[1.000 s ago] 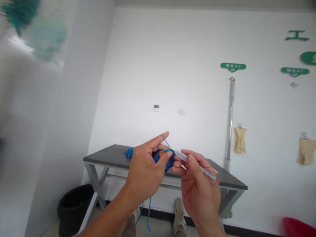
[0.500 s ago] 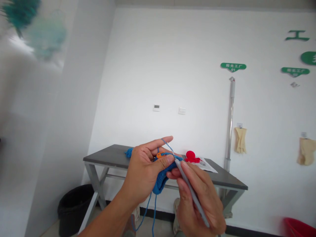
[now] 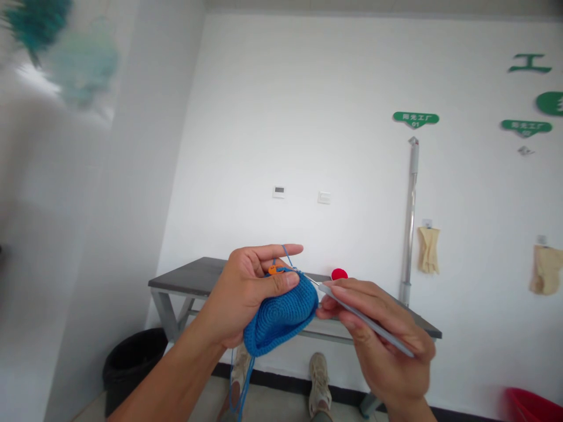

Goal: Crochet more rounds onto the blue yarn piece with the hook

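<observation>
My left hand (image 3: 246,293) pinches a round blue crocheted piece (image 3: 281,316) between thumb and fingers, its domed side facing me. An orange stitch marker (image 3: 276,269) sits at its top edge. Blue yarn (image 3: 287,253) runs over my raised index finger and more strands hang down below the piece. My right hand (image 3: 387,346) grips a grey crochet hook (image 3: 365,316), whose metal tip reaches into the piece's upper right edge.
A grey table (image 3: 193,278) stands against the white wall, with a small red crocheted item (image 3: 339,274) on it. A black bin (image 3: 129,366) sits at the lower left, a red tub (image 3: 532,405) at the lower right. Gloves (image 3: 428,249) hang on the wall. My shoes (image 3: 319,381) show below.
The blue piece has turned so its round face shows. My right hand has moved right and lowered, swinging the hook from steep to nearly level.
</observation>
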`<state>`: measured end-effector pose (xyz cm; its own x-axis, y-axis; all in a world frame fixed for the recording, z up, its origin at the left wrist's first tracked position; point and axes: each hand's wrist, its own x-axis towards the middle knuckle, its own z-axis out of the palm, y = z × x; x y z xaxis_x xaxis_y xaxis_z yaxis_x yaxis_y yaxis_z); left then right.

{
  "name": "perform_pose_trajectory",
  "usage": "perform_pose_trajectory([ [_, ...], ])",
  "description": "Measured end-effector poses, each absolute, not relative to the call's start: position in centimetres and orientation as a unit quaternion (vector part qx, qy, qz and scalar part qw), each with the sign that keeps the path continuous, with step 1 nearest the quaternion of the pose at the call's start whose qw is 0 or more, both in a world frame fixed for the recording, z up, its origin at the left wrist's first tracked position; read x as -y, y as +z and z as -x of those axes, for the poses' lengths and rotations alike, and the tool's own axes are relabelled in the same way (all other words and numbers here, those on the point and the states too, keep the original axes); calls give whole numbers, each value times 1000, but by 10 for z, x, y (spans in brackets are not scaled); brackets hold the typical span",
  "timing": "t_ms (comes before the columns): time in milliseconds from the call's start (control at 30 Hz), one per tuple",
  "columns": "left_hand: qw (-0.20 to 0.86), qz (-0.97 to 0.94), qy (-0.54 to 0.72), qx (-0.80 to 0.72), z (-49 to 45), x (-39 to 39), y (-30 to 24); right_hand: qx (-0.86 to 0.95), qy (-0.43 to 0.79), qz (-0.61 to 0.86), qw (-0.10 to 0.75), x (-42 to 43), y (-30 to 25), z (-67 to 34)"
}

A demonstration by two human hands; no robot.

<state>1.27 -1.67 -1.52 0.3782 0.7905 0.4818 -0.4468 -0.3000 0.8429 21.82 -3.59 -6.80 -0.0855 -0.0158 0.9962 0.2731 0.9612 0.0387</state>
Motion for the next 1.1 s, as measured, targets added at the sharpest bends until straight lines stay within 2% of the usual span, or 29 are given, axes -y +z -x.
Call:
perform_pose_trajectory([
  [333, 561, -635, 505, -167, -8, 14, -12, 773, -131, 92, 614, 48, -53, -236],
  [700, 520, -681, 475, -201, -2, 5, -12, 809, -247, 142, 515, 66, -48, -254],
  [867, 511, -695, 464, -203, -1, 4, -11, 814, -224, 140, 518, 70, -45, -253],
  [1100, 500, -710, 453, -204, -1, 7, -10, 809, -133, 134, 557, 73, -43, -252],
])
